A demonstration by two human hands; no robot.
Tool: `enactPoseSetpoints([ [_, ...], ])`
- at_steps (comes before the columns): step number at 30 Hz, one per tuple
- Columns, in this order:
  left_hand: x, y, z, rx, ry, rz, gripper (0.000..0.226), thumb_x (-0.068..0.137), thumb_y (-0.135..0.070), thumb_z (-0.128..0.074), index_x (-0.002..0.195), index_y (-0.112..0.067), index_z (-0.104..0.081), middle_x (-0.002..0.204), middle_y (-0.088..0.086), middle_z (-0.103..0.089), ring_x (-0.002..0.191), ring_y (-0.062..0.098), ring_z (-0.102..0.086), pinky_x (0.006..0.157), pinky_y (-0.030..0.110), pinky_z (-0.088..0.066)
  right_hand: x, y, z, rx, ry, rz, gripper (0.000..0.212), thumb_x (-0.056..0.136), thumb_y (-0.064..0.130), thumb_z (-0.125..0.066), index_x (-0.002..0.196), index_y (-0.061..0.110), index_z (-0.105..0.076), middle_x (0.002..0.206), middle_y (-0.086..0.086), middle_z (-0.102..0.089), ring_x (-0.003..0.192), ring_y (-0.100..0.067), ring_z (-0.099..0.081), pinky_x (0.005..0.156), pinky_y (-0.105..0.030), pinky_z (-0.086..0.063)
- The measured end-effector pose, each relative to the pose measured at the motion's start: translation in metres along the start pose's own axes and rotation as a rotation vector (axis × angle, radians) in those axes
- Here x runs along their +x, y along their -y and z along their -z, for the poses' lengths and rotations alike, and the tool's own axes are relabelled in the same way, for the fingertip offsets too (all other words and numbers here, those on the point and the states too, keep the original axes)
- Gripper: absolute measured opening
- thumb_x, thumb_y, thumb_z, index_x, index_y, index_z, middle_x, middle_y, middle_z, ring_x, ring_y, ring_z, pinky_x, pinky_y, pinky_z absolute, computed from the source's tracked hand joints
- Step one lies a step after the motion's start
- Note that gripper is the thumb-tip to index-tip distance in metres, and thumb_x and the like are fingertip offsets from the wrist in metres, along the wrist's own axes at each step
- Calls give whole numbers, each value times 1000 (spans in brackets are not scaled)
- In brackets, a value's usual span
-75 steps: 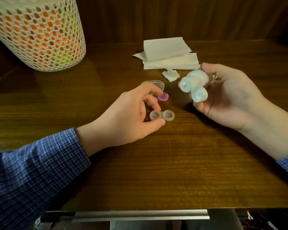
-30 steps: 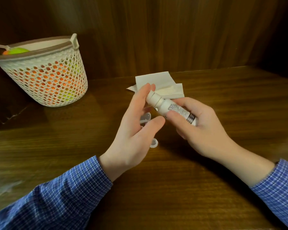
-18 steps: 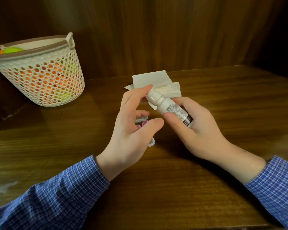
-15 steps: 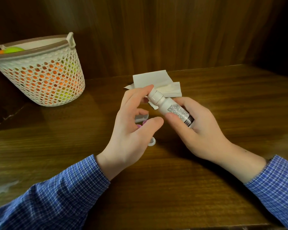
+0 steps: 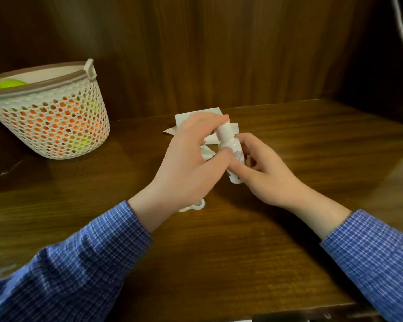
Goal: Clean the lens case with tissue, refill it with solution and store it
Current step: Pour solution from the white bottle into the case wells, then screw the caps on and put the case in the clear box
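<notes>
A dark brown wooden table (image 5: 277, 240) is being used as the work surface, with a cream perforated plastic basket (image 5: 56, 117) standing at its far left. Folded white paper tissues (image 5: 197, 116) are lying at the far middle, partly hidden behind the hands. A small white plastic solution bottle (image 5: 233, 149) is being held above the table, its long axis tilted, the capped end pointing up and away. Its lower body is being gripped by the right hand (image 5: 268, 173); its cap is being pinched by the left hand (image 5: 189, 166). A clear plastic lens case (image 5: 194, 206) is lying on the table, showing just under the left wrist.
</notes>
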State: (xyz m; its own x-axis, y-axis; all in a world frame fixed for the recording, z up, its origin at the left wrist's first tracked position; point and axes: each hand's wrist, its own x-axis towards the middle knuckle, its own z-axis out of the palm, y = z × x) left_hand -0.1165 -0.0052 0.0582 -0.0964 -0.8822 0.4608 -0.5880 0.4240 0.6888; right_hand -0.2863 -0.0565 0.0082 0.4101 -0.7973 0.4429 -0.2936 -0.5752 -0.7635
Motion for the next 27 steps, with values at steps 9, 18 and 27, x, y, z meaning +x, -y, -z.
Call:
enactPoseSetpoints([
  [9, 104, -32, -85, 441, 277, -298, 63, 93, -20, -68, 152, -21, -45, 158, -2, -44, 145, 22, -38, 115, 38, -36, 14, -53, 78, -262, -454, -269, 45, 89, 26, -78, 127, 21, -55, 117, 6, -64, 98, -10, -61, 86, -27, -54],
  [18, 151, -49, -167, 510, 466, -301, 67, 88, -11, -66, 150, -21, -41, 137, 6, -49, 124, 26, -40, 98, 43, -49, 11, -90, 117, -282, -738, -538, 39, 88, 20, -80, 120, 18, -59, 118, -5, -69, 90, -13, -58, 72, -22, -47],
  [27, 149, -51, -157, 438, 469, -240, 90, 90, -15, -69, 163, -22, -18, 151, 6, -48, 141, 31, -36, 112, 50, -42, 15, -90, 121, -303, -682, -751, 81, 79, 24, -89, 140, 14, -38, 139, -12, -52, 117, -29, -60, 88, -38, -55],
])
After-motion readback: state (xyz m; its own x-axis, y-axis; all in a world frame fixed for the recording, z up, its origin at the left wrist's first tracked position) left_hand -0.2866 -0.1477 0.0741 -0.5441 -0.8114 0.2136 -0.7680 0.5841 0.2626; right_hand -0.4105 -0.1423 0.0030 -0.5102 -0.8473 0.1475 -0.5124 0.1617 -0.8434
